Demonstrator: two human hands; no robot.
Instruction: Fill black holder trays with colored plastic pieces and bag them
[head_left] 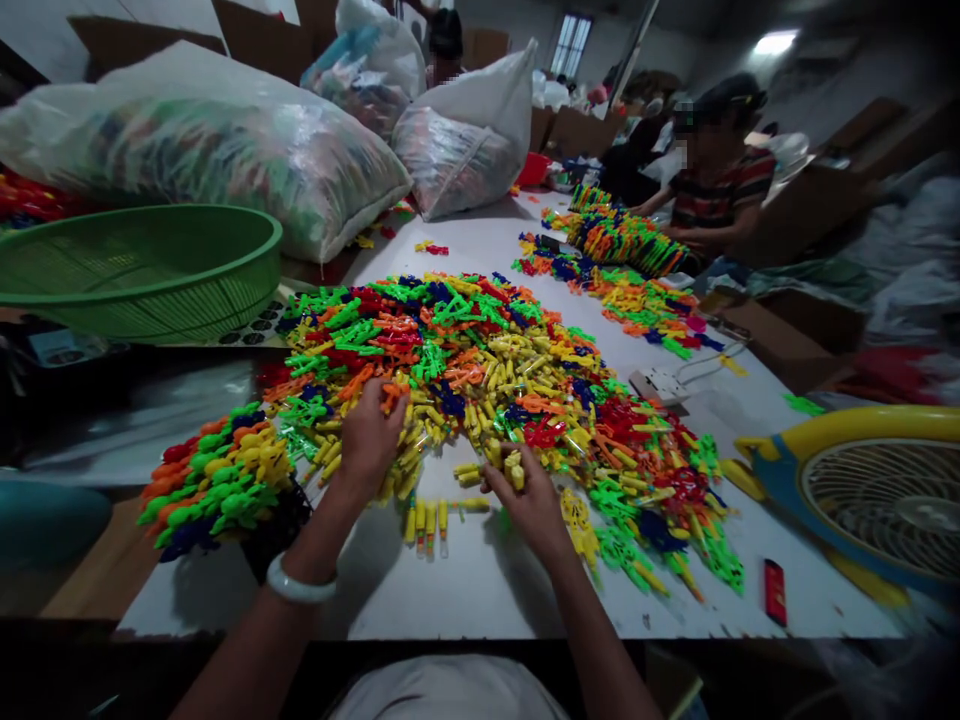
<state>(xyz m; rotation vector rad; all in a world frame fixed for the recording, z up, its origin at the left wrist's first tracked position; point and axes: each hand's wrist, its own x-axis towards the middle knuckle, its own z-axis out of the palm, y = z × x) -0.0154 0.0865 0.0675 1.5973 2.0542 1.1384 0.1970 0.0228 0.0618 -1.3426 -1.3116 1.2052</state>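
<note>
A heap of small coloured plastic pieces and yellow tubes with clear ends spreads over the white table. My left hand, with a pale bangle on the wrist, is at the heap's near left edge, its fingers closed on an orange plastic piece. To the right, my right hand grips several short yellow tubes just over the table. Between the hands, a short row of yellow tubes lies side by side. Left of my left arm sits a neat stack of coloured plastic figures.
A green basket and a stuffed clear bag stand at the left. At the right are a yellow-blue fan, a red box-like item and a power strip. Across the table a person sits by another pile.
</note>
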